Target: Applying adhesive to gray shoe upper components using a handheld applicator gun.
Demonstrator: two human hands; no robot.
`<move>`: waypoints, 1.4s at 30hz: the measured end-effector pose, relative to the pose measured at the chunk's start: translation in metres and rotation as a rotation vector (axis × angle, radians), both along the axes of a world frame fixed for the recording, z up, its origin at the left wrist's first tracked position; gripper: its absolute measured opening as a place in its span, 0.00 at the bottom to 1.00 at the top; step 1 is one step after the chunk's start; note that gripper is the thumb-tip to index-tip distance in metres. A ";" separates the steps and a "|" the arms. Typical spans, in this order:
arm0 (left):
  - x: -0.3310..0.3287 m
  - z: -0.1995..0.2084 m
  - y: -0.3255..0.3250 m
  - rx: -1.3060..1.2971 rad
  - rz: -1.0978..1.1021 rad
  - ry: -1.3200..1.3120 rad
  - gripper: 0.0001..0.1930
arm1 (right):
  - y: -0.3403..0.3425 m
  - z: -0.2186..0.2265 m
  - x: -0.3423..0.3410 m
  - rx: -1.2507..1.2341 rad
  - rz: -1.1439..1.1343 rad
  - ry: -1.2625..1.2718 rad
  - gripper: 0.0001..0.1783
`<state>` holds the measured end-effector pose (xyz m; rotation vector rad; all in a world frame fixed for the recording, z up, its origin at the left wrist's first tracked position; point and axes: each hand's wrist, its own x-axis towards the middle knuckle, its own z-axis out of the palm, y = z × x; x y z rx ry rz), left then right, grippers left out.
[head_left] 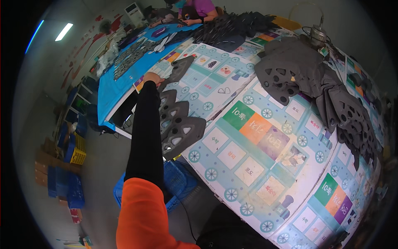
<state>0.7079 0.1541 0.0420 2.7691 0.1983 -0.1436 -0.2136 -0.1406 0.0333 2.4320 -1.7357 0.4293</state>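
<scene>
My left hand [153, 77], in an orange sleeve with a black cover over the forearm, reaches out to the table's left edge. Its fingers are bent closed at the edge of a dark grey foam-like piece [181, 68]; the fingertips are partly hidden. Nearer to me, several more grey pieces [186, 132] with rounded cut-out holes lie in an overlapping row along the same edge, partly behind my forearm. My right hand is not in view.
Patterned sheets [232, 182] cover the table. A large grey sheet-like pile [290, 62] with holes lies at the right, near a metal pot [318, 35]. Below the edge stands a blue basket [180, 182]. Another person [203, 10] works at the far end beside dark feather-like pieces [232, 31].
</scene>
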 end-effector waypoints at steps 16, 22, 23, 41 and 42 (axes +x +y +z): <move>-0.007 0.004 0.017 -0.023 -0.041 0.010 0.19 | -0.002 -0.001 -0.010 0.079 -0.057 0.008 0.16; -0.014 0.072 0.035 0.056 -0.063 -0.108 0.22 | -0.035 -0.041 -0.040 -0.085 0.147 -0.139 0.18; -0.024 0.089 0.038 0.002 -0.077 -0.173 0.21 | -0.035 -0.046 -0.047 -0.071 0.150 -0.251 0.21; -0.490 0.142 -0.354 -0.444 -1.097 0.409 0.31 | -0.012 -0.008 -0.036 0.075 0.007 -0.271 0.20; -0.497 0.114 -0.379 -0.565 -1.035 0.481 0.31 | -0.012 -0.008 -0.037 0.092 0.003 -0.275 0.21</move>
